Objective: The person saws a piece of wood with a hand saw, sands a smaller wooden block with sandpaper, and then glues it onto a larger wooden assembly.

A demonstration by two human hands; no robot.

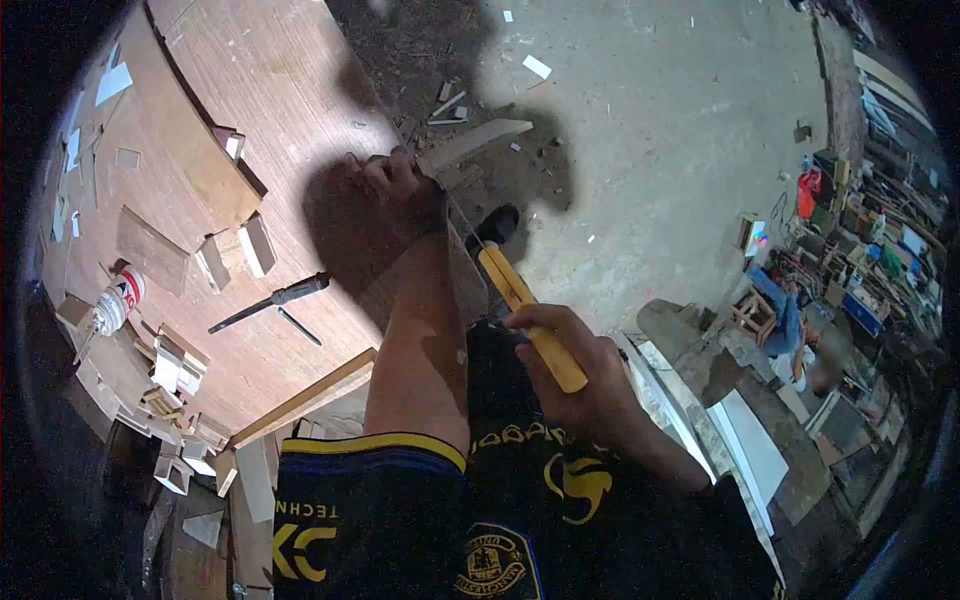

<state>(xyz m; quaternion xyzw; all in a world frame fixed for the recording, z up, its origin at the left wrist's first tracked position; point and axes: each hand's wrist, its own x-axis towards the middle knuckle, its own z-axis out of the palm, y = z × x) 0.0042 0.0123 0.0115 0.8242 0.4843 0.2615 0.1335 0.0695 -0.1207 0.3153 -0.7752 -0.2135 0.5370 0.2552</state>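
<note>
Workshop: two hands (385, 205), one saw (528, 315)

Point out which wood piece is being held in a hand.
The long strip jutting past the curved board's edge, gripped by the left hand. The small blocks lie loose on the board, untouched.

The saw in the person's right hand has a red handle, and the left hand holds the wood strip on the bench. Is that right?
Not quite. The head view shows the saw handle is yellow, not red. The right hand grips it, and the left hand holds the wood strip at the bench edge.
</note>
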